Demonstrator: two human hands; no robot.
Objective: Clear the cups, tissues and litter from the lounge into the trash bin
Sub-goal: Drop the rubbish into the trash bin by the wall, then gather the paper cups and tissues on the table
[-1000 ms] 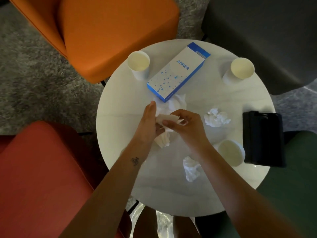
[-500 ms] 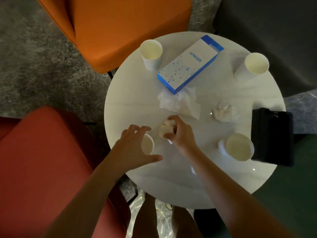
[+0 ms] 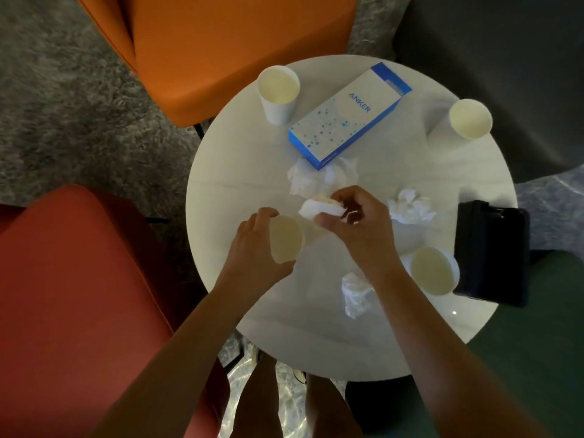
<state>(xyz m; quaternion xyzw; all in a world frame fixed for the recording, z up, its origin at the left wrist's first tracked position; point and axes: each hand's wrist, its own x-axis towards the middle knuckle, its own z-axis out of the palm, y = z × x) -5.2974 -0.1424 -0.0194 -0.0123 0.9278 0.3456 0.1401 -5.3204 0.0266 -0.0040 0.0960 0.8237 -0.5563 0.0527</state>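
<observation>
Gripping a paper cup [image 3: 286, 240] in my left hand [image 3: 252, 248], fingers and thumb curled round its wall, I have its open mouth turned up toward me. Whether its base sits on the table [image 3: 227, 184] or hangs just clear of it, I cannot tell. My right hand [image 3: 360, 229] is closed on a crumpled tissue [image 3: 319, 209], pinched between thumb and fingertips. That wad hangs just beyond and to the right of the cup's rim, near it but not over the mouth.

This is the relation the coming move turns on. As I judge it, the tissue needs only a short carry leftward and toward me, then down along the cup's axis into the opening. My right hand would travel while my left steadies.

Farther out, a larger tissue [image 3: 322, 177] lies just past my right hand, touching the near corner of the blue-and-white box [image 3: 349, 115]. A second wad [image 3: 410, 207] sits to the right of that hand, and a third wad [image 3: 355, 292] lies beside my right forearm.

Three more cups stand on the table:
- the far-left cup [image 3: 278, 90], by the box
- the far-right cup [image 3: 470, 118], at the table's edge
- the near-right cup [image 3: 433, 270], just beside a black pouch [image 3: 491, 251]

My right hand is nearer to most of these. No trash bin is in view.
</observation>
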